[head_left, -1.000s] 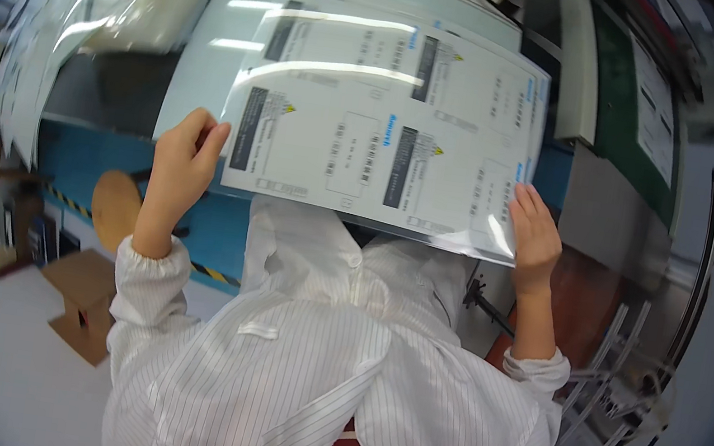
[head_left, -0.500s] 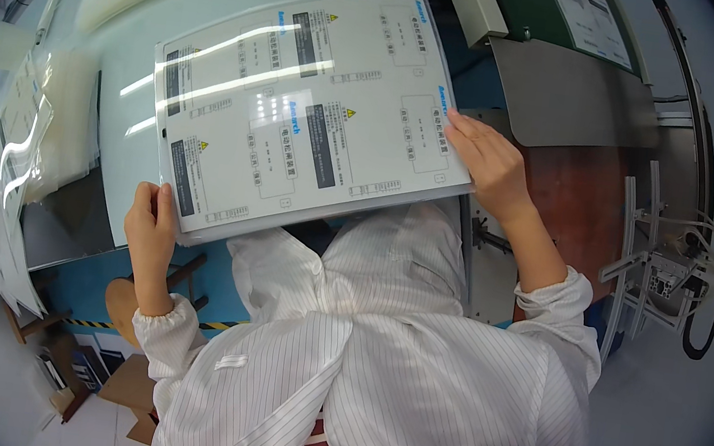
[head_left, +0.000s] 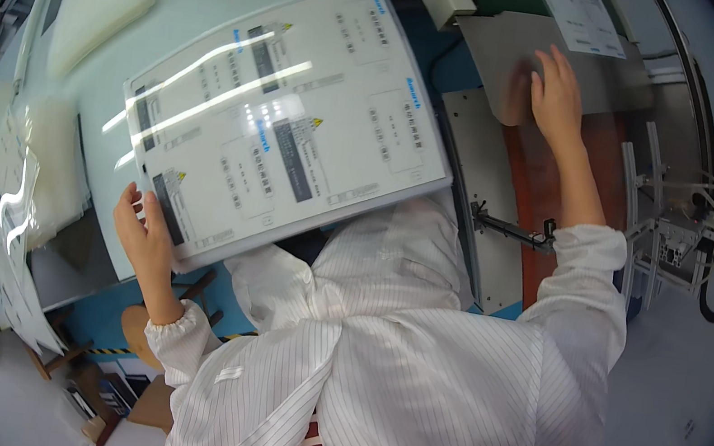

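Observation:
A stack of clear-topped printed label sheets (head_left: 295,146), white with dark blocks, blue lettering and yellow warning triangles, lies tilted on the pale green table and overhangs its near edge above my lap. Beside its lower left corner is my left hand (head_left: 146,230), fingers loosely bent and apart, close to the edge; whether it touches is hard to tell. Off to the right, my right hand (head_left: 560,96) is away from the stack with thumb and fingers spread. It hovers over or rests on a grey metal plate (head_left: 491,50), which carries its reflection, and holds nothing.
Stacks of translucent sheets (head_left: 109,6) lie at the table's far left, with more loose clear sheets (head_left: 46,161) at the left. A printed paper (head_left: 578,12) sits on the green machine at upper right. A black bracket (head_left: 511,228) juts out near my right forearm. An aluminium frame (head_left: 659,220) stands farther right.
My right hand has let go of the stack's right edge and moved right and away, over the grey plate. My left hand has loosened its grip at the corner. The view has shifted slightly.

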The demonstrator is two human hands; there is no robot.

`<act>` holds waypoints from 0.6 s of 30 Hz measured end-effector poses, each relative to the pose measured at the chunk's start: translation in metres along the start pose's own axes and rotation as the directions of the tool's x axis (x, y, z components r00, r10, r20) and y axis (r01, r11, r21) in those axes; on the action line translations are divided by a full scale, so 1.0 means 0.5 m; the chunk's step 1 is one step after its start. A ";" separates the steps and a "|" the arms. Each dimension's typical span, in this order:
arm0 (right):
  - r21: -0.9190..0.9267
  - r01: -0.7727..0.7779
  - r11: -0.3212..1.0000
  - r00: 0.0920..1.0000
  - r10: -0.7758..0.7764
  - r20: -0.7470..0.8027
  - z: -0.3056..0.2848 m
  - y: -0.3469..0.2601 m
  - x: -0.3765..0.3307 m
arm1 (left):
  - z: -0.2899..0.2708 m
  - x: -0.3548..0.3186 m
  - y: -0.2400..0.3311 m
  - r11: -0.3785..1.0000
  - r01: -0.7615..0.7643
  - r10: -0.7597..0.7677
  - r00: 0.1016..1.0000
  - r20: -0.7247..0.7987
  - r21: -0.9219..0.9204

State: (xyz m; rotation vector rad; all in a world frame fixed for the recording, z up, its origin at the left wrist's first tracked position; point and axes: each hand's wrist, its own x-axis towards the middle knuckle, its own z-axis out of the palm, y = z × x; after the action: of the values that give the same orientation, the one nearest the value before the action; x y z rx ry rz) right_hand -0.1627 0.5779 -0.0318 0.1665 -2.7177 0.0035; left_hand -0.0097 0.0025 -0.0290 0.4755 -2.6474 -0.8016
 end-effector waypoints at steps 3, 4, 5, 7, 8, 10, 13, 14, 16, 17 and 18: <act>-0.157 -0.086 0.984 0.996 0.087 -0.003 0.053 0.076 0.006 | 0.032 0.007 -0.010 0.992 0.088 -0.085 0.996 0.031 -0.093; -0.140 -0.128 0.982 0.991 0.123 -0.046 0.068 0.098 0.010 | 0.040 0.013 -0.010 0.997 0.066 -0.064 0.996 0.058 -0.034; -0.142 -0.223 0.964 0.975 0.221 -0.030 0.080 0.118 0.015 | 0.049 0.007 -0.009 0.997 -0.041 0.040 0.999 0.010 0.066; -0.128 -0.250 0.960 0.965 0.236 -0.114 0.095 0.151 0.023 | 0.058 0.006 -0.007 0.992 -0.057 0.060 0.998 -0.021 0.115; -0.138 -0.270 0.953 0.960 0.254 -0.122 0.100 0.164 0.028 | 0.060 0.007 -0.006 0.991 -0.057 0.059 0.998 -0.017 0.121; -0.095 -0.310 0.946 0.949 0.302 -0.088 0.113 0.179 0.042 | 0.061 0.007 -0.006 0.991 -0.064 0.066 0.998 -0.018 0.120; -0.095 -0.356 0.930 0.934 0.352 -0.056 0.128 0.187 0.059 | 0.063 0.008 -0.009 0.993 -0.063 0.069 0.996 -0.054 0.101; -0.076 -0.334 0.940 0.941 0.327 -0.086 0.132 0.190 0.064 | 0.063 0.007 -0.010 0.994 -0.049 0.052 0.998 -0.036 0.101; -0.087 -0.420 0.903 0.907 0.420 -0.028 0.134 0.193 0.066 | 0.062 0.007 -0.012 0.994 -0.029 0.032 0.999 -0.025 0.108; -0.067 -0.414 0.908 0.910 0.414 -0.025 0.135 0.195 0.067 | 0.063 0.007 -0.011 0.995 -0.031 0.033 0.999 -0.019 0.097; -0.052 -0.470 0.881 0.880 0.472 0.049 0.134 0.196 0.065 | 0.062 0.007 -0.010 0.997 -0.018 0.019 1.000 -0.012 0.074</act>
State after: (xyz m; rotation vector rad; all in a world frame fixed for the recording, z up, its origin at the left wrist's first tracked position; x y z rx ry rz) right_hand -0.2308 0.6695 -0.0774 -0.5201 -2.7435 0.0877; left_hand -0.0243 0.0115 -0.0557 0.4733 -2.6734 -0.6944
